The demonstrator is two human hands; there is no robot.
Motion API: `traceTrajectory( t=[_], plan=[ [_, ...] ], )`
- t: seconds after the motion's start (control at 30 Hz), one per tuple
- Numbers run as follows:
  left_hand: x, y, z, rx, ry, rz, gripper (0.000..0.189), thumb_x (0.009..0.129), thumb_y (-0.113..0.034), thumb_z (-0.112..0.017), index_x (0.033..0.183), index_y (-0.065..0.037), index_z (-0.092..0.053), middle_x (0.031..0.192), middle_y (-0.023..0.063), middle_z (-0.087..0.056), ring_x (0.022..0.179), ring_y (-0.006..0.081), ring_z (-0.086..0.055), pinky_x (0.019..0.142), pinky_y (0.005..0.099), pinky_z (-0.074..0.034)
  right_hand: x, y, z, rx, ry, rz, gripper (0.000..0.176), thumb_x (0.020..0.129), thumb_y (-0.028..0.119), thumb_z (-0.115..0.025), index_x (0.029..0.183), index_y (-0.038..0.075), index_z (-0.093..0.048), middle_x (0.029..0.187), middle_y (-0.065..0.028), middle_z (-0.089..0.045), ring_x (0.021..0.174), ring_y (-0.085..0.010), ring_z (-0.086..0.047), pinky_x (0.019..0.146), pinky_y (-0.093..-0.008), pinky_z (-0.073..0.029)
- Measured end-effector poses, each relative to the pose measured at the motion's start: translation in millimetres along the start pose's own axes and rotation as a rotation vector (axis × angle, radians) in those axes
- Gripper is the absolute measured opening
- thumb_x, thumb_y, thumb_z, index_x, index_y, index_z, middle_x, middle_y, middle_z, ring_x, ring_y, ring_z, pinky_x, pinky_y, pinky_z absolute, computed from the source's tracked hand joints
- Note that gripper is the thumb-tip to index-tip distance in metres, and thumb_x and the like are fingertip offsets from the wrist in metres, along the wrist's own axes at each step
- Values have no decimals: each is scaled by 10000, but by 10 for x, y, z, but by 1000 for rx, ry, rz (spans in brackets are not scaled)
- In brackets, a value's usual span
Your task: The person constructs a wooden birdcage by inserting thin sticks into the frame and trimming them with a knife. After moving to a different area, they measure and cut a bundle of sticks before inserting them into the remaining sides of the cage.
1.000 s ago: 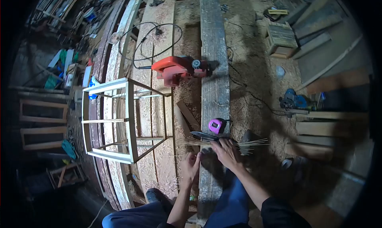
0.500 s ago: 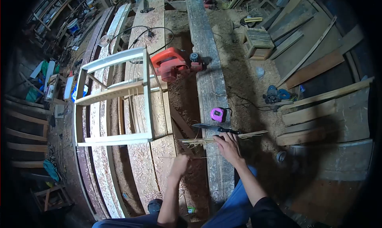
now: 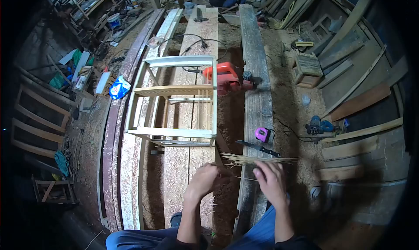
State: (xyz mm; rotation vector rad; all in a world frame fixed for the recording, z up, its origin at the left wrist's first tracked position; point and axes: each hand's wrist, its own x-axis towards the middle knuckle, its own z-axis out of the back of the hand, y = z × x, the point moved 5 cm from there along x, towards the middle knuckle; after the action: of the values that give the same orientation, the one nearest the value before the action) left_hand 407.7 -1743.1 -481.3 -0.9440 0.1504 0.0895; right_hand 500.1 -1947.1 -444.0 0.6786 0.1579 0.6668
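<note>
My left hand (image 3: 202, 180) is closed above the planks with its fingers curled. From it a thin wooden stick (image 3: 245, 178) runs across the gap to my right hand (image 3: 272, 182), whose thumb and bent fingers close at the stick's other end. Just beyond my right hand a loose bundle of thin sticks (image 3: 238, 159) lies across the grey plank (image 3: 257, 103). A black-handled knife (image 3: 260, 149) rests behind the bundle, and a pink tape measure (image 3: 262, 134) sits a little farther off.
A wooden frame (image 3: 174, 132) with slats stands on the planks ahead to the left. Beside it lies a red power planer (image 3: 227, 77) with a black cord. A blue-white packet (image 3: 119, 88) is at the left, and a blue power tool (image 3: 320, 125) lies on the shavings-strewn floor.
My right hand has come off the bundle and knife handle toward me, to the thin stick. My left hand remains closed. The view has shifted, with everything appearing farther right.
</note>
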Motion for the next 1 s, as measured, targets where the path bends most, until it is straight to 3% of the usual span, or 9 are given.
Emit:
traceTrajectory(
  t=[0.13, 0.2, 0.3, 0.4, 0.5, 0.53, 0.57, 0.67, 1.0],
  plan=[
    [-172, -915, 698, -51, 17, -15, 164, 848, -133, -794, 1001, -76, -792, 943, 109, -753, 917, 310, -707, 840, 413, -555, -140, 760, 307, 220, -27, 44, 122, 901, 101, -754, 1013, 56, -734, 838, -131, -731, 725, -328, -716, 636, -405, -555],
    [-181, -1226, 1150, 41, -78, -168, 168, 837, -134, -811, 988, -68, -780, 932, 104, -741, 857, 304, -694, 819, 389, -543, 22, 967, 405, 190, -65, 82, 111, 909, 95, -743, 1011, 54, -729, 858, -134, -733, 755, -328, -718, 656, -407, -557],
    [-324, -1312, 1854, 435, -298, -132, 215, 799, -194, -850, 989, -112, -793, 961, 57, -738, 1013, 237, -657, 1023, 437, -422, 450, 1319, 583, 198, -196, 200, 68, 932, 62, -696, 995, 40, -712, 878, -122, -705, 799, -322, -687, 701, -423, -538],
    [-626, -986, 2347, 264, -850, -235, 293, 801, -290, -862, 1025, -119, -782, 1286, 78, -664, 1294, 304, -526, 1116, 450, -341, 865, 1785, 544, 145, -304, 315, 52, 945, 74, -677, 983, 39, -687, 907, -111, -652, 847, -316, -658, 718, -414, -526],
    [-785, -358, 2397, 70, -1128, 28, 365, 904, -183, -768, 1251, -90, -702, 1555, 152, -465, 1499, 342, -325, 1241, 493, -240, 1084, 2070, 11, 121, -311, 249, 120, 945, 93, -677, 1041, 28, -645, 1018, -156, -615, 957, -356, -634, 810, -439, -510],
    [-792, -147, 2340, 155, -1136, 53, 442, 958, -199, -728, 1376, -103, -623, 1602, 183, -393, 1540, 359, -244, 1247, 511, -216, 1143, 2119, -153, 78, -334, 265, 124, 948, 115, -677, 1040, 37, -649, 1022, -147, -617, 956, -353, -622, 821, -447, -499],
    [-783, 45, 2242, 159, -1127, 76, 452, 979, -171, -710, 1402, -62, -593, 1549, 195, -464, 1497, 336, -353, 1227, 469, -287, 1185, 2174, -292, 34, -362, 273, 129, 952, 138, -678, 1038, 45, -652, 1026, -138, -619, 954, -349, -609, 833, -455, -488],
    [-634, 385, 2066, -489, -1011, -84, 407, 978, -60, -689, 1369, 7, -595, 1375, 151, -618, 1292, 227, -587, 1118, 342, -440, 1134, 2328, -477, -127, -365, 177, 108, 972, 166, -653, 1004, 66, -679, 969, -96, -654, 914, -325, -576, 840, -445, -464],
    [-849, 675, 2096, -901, -877, -53, 403, 914, 101, -561, 1309, 38, -614, 1427, 154, -582, 1252, 225, -601, 1042, 322, -488, 923, 2636, -765, -207, -512, 162, 107, 941, 143, -684, 987, 60, -733, 914, -86, -655, 881, -301, -542, 807, -434, -445]
  ],
)
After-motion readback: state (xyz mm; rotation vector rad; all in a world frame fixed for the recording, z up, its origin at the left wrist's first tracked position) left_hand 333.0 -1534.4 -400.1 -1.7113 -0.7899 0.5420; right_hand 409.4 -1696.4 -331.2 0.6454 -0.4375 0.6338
